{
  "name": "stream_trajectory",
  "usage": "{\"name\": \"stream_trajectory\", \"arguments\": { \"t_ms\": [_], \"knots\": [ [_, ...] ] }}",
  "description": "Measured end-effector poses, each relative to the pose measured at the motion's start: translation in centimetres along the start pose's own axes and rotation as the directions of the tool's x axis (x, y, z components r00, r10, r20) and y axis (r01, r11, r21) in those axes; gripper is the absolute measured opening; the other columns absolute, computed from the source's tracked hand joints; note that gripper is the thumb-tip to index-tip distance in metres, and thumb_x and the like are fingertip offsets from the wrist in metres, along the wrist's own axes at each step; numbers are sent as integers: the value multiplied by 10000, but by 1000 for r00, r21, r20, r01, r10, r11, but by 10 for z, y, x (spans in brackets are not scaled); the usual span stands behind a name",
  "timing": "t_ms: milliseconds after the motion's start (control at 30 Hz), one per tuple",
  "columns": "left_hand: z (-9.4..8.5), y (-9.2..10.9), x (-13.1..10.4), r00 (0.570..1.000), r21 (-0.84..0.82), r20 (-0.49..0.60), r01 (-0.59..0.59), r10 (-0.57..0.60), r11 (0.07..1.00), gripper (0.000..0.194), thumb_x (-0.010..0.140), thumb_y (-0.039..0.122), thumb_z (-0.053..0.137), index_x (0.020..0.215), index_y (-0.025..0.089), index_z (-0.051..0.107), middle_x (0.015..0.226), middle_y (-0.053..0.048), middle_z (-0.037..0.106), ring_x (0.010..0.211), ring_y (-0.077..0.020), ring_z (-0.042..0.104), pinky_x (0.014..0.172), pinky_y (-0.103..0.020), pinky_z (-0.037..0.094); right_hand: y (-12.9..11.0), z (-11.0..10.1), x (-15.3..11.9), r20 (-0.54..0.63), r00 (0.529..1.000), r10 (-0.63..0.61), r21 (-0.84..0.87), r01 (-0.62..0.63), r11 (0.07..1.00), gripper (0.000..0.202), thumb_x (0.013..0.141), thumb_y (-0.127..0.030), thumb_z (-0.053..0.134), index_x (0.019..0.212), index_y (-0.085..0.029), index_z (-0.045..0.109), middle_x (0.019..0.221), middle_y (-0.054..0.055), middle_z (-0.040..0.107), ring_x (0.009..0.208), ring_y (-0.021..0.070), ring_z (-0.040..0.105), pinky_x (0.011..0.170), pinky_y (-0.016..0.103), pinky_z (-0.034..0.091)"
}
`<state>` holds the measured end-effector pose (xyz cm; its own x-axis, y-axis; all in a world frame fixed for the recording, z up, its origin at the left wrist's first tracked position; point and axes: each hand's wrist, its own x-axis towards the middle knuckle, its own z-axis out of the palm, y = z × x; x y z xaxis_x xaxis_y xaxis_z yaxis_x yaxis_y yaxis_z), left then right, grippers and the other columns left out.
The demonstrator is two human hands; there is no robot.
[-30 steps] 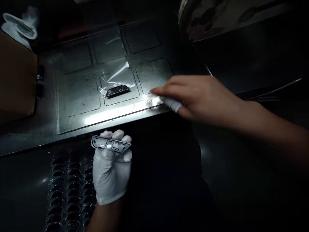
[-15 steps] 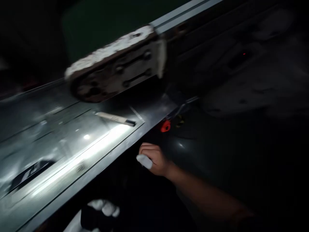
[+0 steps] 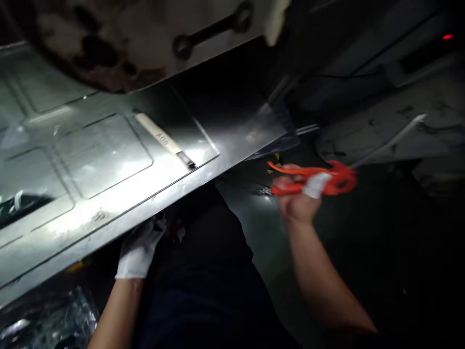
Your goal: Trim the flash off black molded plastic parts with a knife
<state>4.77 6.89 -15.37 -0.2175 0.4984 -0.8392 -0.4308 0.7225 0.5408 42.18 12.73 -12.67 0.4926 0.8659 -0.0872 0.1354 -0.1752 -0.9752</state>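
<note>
My right hand (image 3: 300, 201), bare but for a white wrap on the thumb, is closed around an orange air blow gun (image 3: 339, 178) at the right of the view. The gun's thin nozzle points up and to the right. My left hand (image 3: 141, 247) wears a white glove and is at the front edge of the metal table (image 3: 105, 189); its fingers are dark and blurred, and what they hold, if anything, cannot be made out. A wooden-handled brush (image 3: 163, 138) marked with writing lies on the table near its right corner.
A large worn machine part (image 3: 145, 43) with bolts hangs over the table's back. A dark object (image 3: 25, 208) lies at the table's left. Clear plastic wrapping (image 3: 51, 320) is at the lower left, and grey machinery (image 3: 392, 140) stands at the right.
My right hand has moved right and now holds the orange gun, which was hanging beyond it before. My gloved left hand has come up to the table edge. The view has shifted closer.
</note>
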Motion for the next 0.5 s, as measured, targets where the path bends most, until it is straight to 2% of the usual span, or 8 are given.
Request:
{"name": "stream_trajectory", "arguments": {
  "t_ms": [67, 100, 167, 200, 267, 333, 367, 500],
  "knots": [
    [-8, -10, 16, 999, -82, -32, 9, -11, 997, 143, 950, 224, 702, 1067, 143, 688, 1090, -75, 748, 1038, -239, 733, 930, -459, 630, -18, -45, -9, -42, 994, -99, -133, 93, 987, 638, 1010, -748, 131, 1079, -296, 577, 1032, 31, 702, 476, 112, 501, 508, 318, 509],
    [-11, -15, 23, 999, -107, -32, 27, -31, 994, 154, 962, 234, 695, 1082, 139, 685, 1102, -79, 742, 1036, -235, 728, 918, -451, 629, -27, -65, -15, 14, 995, -97, -187, 98, 978, 492, 1024, -708, 263, 1183, -343, 551, 1027, 9, 717, 416, 96, 431, 432, 283, 421],
    [-11, -26, 35, 996, -131, -6, 85, -86, 988, 183, 972, 252, 693, 1113, 137, 686, 1136, -88, 729, 1034, -229, 719, 895, -431, 630, -41, -88, -30, 234, 972, 28, -312, 48, 949, 344, 956, -597, 603, 1169, -328, 628, 929, 15, 751, 425, 107, 489, 423, 270, 396],
    [-10, -32, 40, 993, -133, 14, 118, -117, 984, 193, 970, 251, 697, 1123, 133, 686, 1146, -91, 723, 1028, -226, 717, 885, -425, 631, -46, -89, -40, 352, 928, 121, -366, 17, 930, 334, 876, -531, 746, 1116, -306, 685, 880, 22, 759, 465, 129, 554, 441, 271, 418],
    [-7, -43, 48, 984, -125, 53, 176, -171, 976, 205, 963, 239, 707, 1132, 126, 683, 1151, -91, 716, 1019, -223, 714, 871, -417, 633, -52, -72, -64, 555, 762, 334, -552, 36, 833, 321, 774, -502, 853, 970, -270, 747, 764, 21, 741, 542, 183, 634, 488, 286, 456],
    [-7, -51, 52, 976, -116, 72, 213, -206, 970, 210, 964, 244, 705, 1137, 127, 679, 1146, -89, 710, 1005, -219, 710, 857, -406, 633, -52, -38, -84, 623, 591, 512, -712, 157, 685, 370, 812, -602, 783, 953, -264, 729, 698, 15, 700, 558, 209, 629, 506, 297, 424],
    [-8, -55, 53, 974, -115, 72, 223, -216, 968, 216, 969, 255, 700, 1143, 129, 675, 1143, -89, 707, 997, -216, 708, 848, -401, 632, -52, -20, -90, 620, 538, 572, -759, 227, 610, 410, 857, -655, 705, 972, -261, 704, 693, 21, 685, 575, 218, 623, 522, 302, 403],
    [-20, -65, 56, 977, -138, 66, 210, -203, 968, 263, 983, 301, 684, 1189, 139, 662, 1164, -93, 698, 994, -217, 702, 846, -405, 628, -55, 30, -93, 621, 454, 639, -784, 369, 500, 497, 913, -732, 562, 1006, -253, 652, 787, 52, 695, 700, 246, 645, 603, 311, 392]
  ]
}}
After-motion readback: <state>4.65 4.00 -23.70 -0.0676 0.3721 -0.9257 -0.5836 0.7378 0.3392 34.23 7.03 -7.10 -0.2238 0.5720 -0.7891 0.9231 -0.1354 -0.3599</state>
